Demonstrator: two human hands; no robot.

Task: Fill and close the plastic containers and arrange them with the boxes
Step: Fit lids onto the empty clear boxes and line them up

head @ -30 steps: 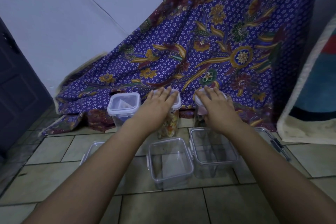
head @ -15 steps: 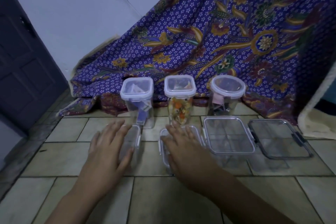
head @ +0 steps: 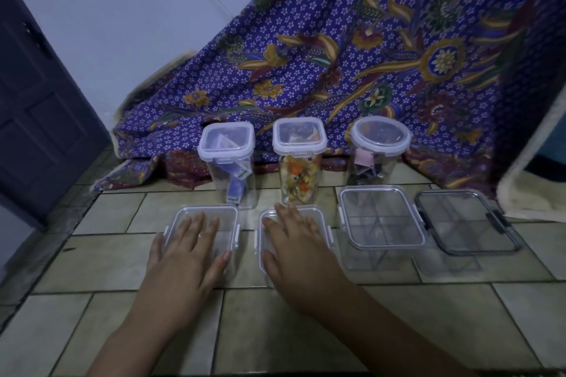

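Observation:
Three tall lidded containers stand in a back row: a left one holding purple paper, a middle one with colourful bits, a round one with dark pieces. In front sit four low clear boxes with lids on. My left hand lies flat, fingers spread, on the left box. My right hand lies flat on the second box. To their right are a white-rimmed box and a dark-clipped box.
A purple flowered cloth drapes down behind the back row onto the tiled floor. A dark door stands at the left. A cream-edged rug lies at the right.
Both hands came back from the lids of the tall containers and settled flat onto the two left low boxes. The view tilted down and closer.

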